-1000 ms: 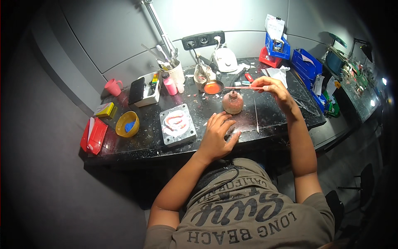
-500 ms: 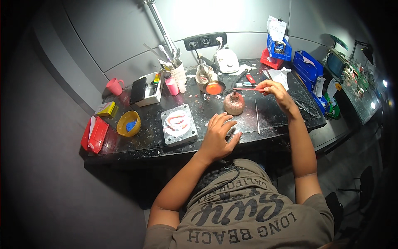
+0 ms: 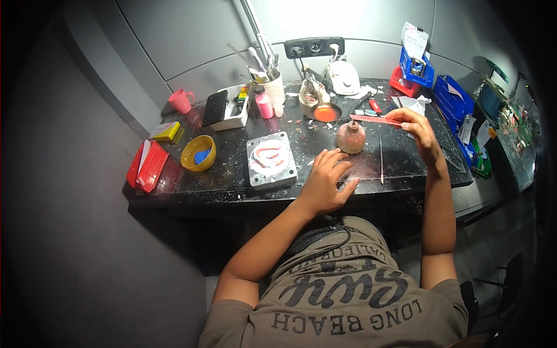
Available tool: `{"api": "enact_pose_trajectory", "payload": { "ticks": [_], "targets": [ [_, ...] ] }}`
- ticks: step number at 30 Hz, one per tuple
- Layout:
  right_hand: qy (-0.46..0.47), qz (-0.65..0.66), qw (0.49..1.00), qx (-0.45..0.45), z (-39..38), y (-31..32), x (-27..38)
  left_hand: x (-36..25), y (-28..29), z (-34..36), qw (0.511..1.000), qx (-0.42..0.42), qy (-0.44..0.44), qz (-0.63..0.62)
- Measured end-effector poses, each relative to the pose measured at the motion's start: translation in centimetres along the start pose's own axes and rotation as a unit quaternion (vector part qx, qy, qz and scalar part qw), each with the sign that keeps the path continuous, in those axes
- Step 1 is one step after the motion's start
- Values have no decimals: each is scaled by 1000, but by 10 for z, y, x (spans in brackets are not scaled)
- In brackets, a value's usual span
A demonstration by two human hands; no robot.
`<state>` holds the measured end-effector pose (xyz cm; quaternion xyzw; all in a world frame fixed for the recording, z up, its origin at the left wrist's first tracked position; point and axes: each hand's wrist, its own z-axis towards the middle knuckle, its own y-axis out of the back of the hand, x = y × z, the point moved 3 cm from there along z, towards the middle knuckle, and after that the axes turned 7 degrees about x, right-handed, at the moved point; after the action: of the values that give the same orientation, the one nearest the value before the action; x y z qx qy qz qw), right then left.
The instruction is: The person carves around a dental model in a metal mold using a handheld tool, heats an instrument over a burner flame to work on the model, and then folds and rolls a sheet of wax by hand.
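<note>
my right hand (image 3: pixel 419 129) pinches one end of a thin pink strip (image 3: pixel 376 119), holding it level above the black bench (image 3: pixel 232 174), just past the round brown jar (image 3: pixel 351 137). my left hand (image 3: pixel 325 181) lies flat on the bench edge, fingers spread, holding nothing, beside the grey tray (image 3: pixel 271 160).

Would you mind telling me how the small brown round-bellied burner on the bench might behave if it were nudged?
The burner has a squat, wide belly and narrow neck, so it probably slides rather than tips. It looks like glass or ceramic, so likely fragile. The speckled bench may add friction.
</note>
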<state>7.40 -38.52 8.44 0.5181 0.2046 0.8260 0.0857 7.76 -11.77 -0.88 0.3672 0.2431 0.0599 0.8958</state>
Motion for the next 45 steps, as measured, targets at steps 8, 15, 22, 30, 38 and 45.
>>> {"api": "enact_pose_trajectory", "payload": {
  "ticks": [8, 15, 22, 30, 38, 45],
  "targets": [
    [-63, -49, 997, -19, 18, 2, -54, -1, 0, -1, 1000, -1, -1, -5],
    [-17, 40, 999, 3, 9, 0, -12, -1, 3, 1, 1000, 10, 2, 0],
    [-135, 272, 952, -42, -4, 9, -9, -2, 1, 1, 1000, 17, 6, 14],
    [-305, 337, 888, -68, 9, -3, -62, -2, 0, 1, 1000, 22, 9, 12],
    [-337, 392, 852, -85, 23, -3, -86, -2, 1, 1, 1000, 16, 11, 11],
    [-343, 391, 852, -51, 7, -12, -53, 0, 2, 1, 1000, 19, 12, 16]
  ]
}}
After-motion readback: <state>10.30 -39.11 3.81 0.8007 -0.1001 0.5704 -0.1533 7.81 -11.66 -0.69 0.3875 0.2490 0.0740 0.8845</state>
